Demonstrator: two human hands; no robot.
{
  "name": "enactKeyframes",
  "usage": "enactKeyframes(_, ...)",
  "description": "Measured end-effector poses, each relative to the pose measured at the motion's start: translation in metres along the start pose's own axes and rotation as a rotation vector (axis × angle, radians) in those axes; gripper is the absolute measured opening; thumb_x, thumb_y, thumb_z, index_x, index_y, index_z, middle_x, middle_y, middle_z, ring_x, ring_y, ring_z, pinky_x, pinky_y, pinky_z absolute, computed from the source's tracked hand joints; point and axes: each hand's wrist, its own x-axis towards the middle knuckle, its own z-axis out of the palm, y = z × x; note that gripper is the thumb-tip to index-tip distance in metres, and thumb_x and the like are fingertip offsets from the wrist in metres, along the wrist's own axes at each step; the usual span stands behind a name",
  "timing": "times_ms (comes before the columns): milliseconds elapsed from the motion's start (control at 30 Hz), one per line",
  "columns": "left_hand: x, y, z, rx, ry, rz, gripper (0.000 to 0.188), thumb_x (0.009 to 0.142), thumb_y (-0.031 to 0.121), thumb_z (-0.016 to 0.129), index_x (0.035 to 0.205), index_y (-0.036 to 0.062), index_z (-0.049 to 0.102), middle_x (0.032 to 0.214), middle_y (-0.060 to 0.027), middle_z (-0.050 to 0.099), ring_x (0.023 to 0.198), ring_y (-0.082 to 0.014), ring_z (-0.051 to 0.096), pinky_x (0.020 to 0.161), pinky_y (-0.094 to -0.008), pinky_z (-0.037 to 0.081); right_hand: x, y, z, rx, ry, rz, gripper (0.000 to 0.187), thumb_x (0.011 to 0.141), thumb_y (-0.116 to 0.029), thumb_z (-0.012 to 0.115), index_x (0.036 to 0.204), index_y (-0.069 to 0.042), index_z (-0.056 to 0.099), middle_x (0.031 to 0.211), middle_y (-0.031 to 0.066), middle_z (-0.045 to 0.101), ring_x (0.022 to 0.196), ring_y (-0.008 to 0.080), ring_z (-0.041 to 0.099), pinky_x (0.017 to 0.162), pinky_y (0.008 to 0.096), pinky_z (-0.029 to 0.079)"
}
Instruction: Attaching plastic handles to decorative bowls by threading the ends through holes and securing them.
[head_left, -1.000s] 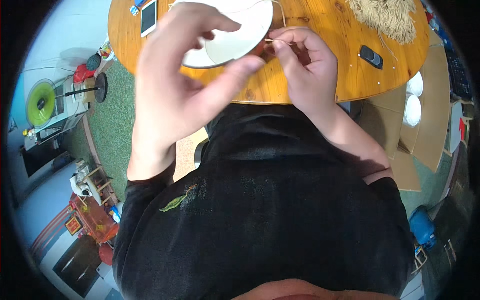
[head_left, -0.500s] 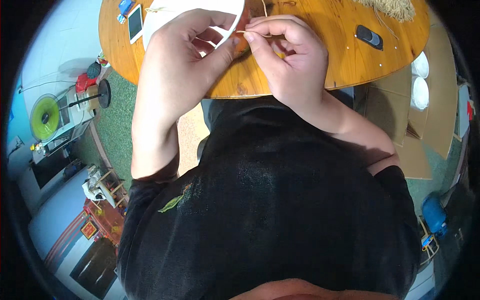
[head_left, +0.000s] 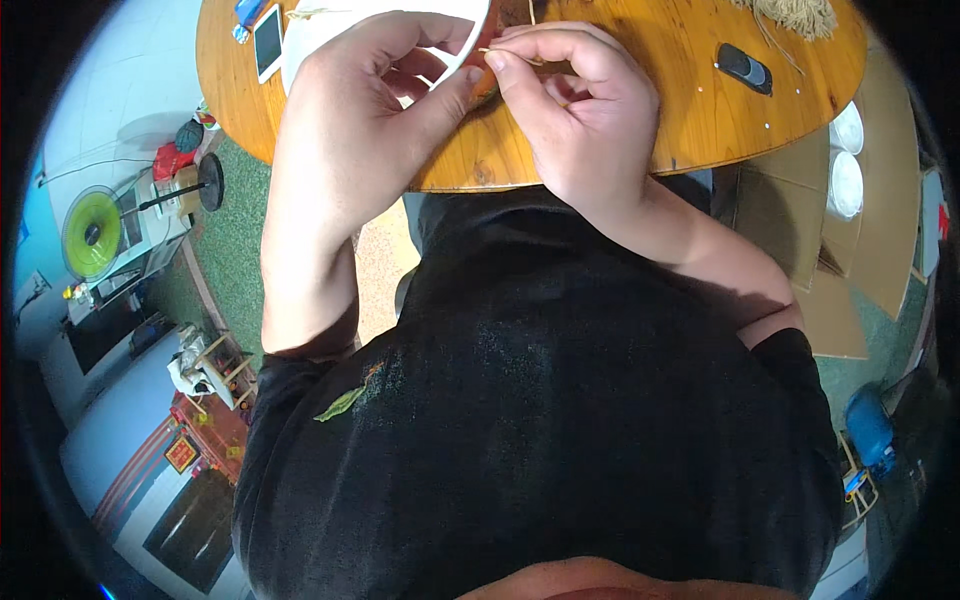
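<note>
At the table's near edge, my left hand (head_left: 365, 110) is closed around the rim of a white tub-like container (head_left: 474, 42). Its fingers curl over the white inner side and its thumb presses the reddish-brown outer side. Much of the container is covered by the hand or cut off at the top of the picture. Close beside the thumb, my right hand (head_left: 590, 105) pinches a thin cream string (head_left: 488, 50) between thumb and forefinger, right by the container's outer wall. Part of the string loops up past the right fingers.
On the wooden table (head_left: 690, 130) lie a phone with a white frame (head_left: 268, 43), a dark oval object (head_left: 744, 68) and a bundle of cream yarn (head_left: 800, 15). White tubs (head_left: 846, 185) stand by cardboard (head_left: 780, 215) at right. A green fan (head_left: 92, 233) is at far left.
The visible tip of the string by my right thumb looks shorter, and both hands sit slightly higher in the picture. The grips of both hands stay the same.
</note>
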Motion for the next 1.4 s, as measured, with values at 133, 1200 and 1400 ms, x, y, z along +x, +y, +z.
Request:
enactKeyframes(133,0.0,-0.002,0.0,-0.02,-0.028,0.01,0.033,0.098,0.001,0.075,0.13,-0.0049,0.068,0.108,-0.0091,0.076,0.098,-0.0141,0.074,0.089,-0.0268,0.057,0.001,0.001,0.0,-0.015,-0.021,-0.001,0.009,0.096,0.001,0.077,0.104,-0.001,0.075,0.104,0.0027,0.075,0.073,-0.0009,0.059,0.061,0.0156,0.044)
enactKeyframes(1200,0.013,-0.004,-0.005,0.001,0.041,0.232,0.02,0.107,0.004,0.056,0.126,-0.0005,0.062,0.1,-0.0033,0.063,0.096,-0.0107,0.063,0.082,-0.027,0.052,0.019,-0.003,-0.009,0.468,0.065,0.188,0.009,0.1,0.005,0.069,0.106,-0.001,0.069,0.103,0.0079,0.074,0.094,0.0143,0.074,0.086,0.0266,0.059)
enactKeyframes(1400,0.017,-0.014,-0.013,0.003,-0.133,0.098,0.015,0.108,0.006,0.053,0.12,0.0013,0.06,0.101,-0.0039,0.062,0.095,-0.0116,0.06,0.085,-0.0267,0.05,0.025,0.001,-0.016,0.733,-0.102,0.178,0.015,0.103,0.008,0.058,0.1,-0.007,0.057,0.109,0.0074,0.068,0.097,0.0162,0.073,0.088,0.0297,0.058)
